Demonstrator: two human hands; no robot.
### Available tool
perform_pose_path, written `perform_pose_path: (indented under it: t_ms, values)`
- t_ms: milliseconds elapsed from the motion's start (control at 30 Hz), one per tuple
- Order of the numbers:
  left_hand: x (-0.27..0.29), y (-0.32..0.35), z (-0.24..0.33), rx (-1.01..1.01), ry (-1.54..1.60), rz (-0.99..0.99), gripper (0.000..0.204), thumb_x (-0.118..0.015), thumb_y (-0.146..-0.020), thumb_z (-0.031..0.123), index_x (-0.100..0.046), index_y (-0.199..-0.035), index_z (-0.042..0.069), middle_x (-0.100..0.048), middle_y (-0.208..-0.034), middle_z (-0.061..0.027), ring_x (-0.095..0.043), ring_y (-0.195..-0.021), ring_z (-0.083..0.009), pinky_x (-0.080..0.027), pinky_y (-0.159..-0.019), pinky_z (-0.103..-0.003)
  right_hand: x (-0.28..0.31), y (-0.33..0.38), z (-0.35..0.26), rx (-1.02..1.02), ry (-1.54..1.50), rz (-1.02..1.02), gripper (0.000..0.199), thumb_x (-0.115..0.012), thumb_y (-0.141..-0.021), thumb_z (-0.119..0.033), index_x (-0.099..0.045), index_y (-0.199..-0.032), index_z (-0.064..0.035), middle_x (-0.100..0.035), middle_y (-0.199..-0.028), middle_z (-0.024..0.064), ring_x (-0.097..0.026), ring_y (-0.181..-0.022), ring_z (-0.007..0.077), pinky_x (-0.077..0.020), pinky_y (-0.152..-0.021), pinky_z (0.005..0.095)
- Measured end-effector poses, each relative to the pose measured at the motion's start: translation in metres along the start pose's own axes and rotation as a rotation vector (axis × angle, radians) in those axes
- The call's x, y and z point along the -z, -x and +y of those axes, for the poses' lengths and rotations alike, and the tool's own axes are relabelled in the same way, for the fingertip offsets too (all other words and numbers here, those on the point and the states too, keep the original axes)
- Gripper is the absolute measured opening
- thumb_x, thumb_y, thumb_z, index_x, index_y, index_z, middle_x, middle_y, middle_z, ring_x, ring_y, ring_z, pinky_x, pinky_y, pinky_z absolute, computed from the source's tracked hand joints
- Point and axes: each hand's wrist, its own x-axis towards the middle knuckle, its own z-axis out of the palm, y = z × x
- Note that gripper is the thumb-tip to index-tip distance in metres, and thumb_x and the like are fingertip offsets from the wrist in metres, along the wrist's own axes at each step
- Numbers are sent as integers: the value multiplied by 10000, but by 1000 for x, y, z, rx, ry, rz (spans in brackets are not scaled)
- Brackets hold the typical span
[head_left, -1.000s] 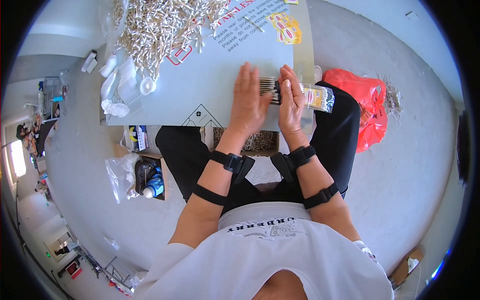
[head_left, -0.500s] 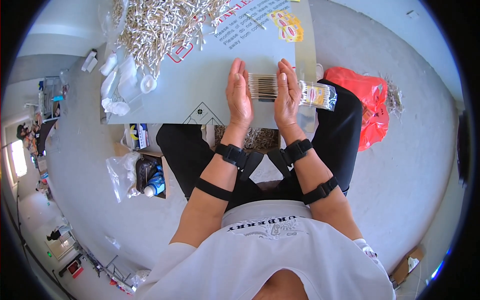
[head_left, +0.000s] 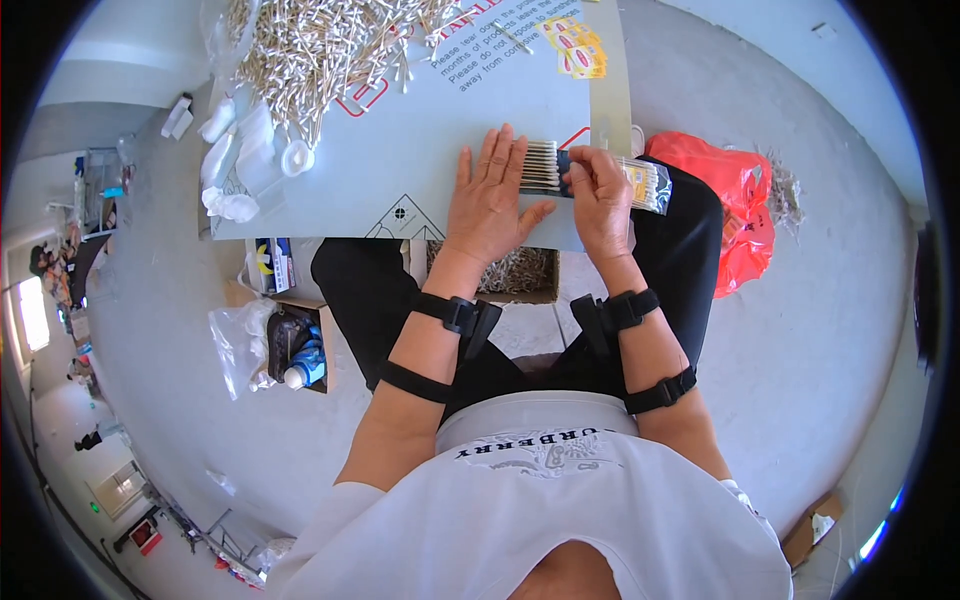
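Observation:
A row of cotton swabs (head_left: 540, 165) lies side by side on the board near its front edge, over a dark flat strip (head_left: 563, 172). My left hand (head_left: 488, 200) is spread flat over the left end of the row, fingers stretched out and thumb apart. At the row's right end, my right hand (head_left: 602, 205) is closed, with thumb and fingertips pinched at the dark strip. Just beyond that hand sits a clear packet of cotton swabs (head_left: 650, 188) with a yellow label, partly hidden by the hand and reaching past the board's right edge.
A big heap of loose cotton swabs (head_left: 310, 60) covers the board's far left, beside white crumpled plastic (head_left: 230, 205) and a small white round piece (head_left: 297, 158). Yellow labels (head_left: 577, 50) lie far right. A red bag (head_left: 715, 200) and an open box (head_left: 300, 350) are on the floor.
My hands stood upright at both ends of the swab row. Now the left lies flat over its left end, and the right has turned and pinched at the dark strip.

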Motion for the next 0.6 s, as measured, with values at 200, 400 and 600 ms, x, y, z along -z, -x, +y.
perform_pose_path:
  t_ms: [200, 400, 600]
  values:
    - [-3, 2, 4, 18, -41, -63, 860, -608, -844, 501, -243, -1492, 71, -207, -1563, -137, -196, -1449, -273, -114, -1165, -510, 1, 6, 3, 321, 413, -44, 64, -618, -805, -19, -621, -864, -43, -596, -840, 135, -617, -717, 353, -509, -633, 427]
    - [-4, 2, 4, 20, -28, -52, 858, -625, -837, 477, -243, -1490, 73, -207, -1563, -136, -190, -1450, -276, -110, -1166, -507, 0, 4, 6, 327, 527, -98, 51, -630, -801, -54, -626, -851, -59, -582, -807, 120, -629, -729, 346, -513, -631, 439]
    - [-4, 1, 4, 23, -35, -53, 853, -617, -838, 485, -243, -1489, 78, -209, -1562, -133, -188, -1450, -278, -110, -1165, -510, -3, 3, 7, 306, 559, -83, 46, -600, -832, -92, -595, -805, -55, -593, -808, 123, -625, -723, 350, -505, -619, 450]
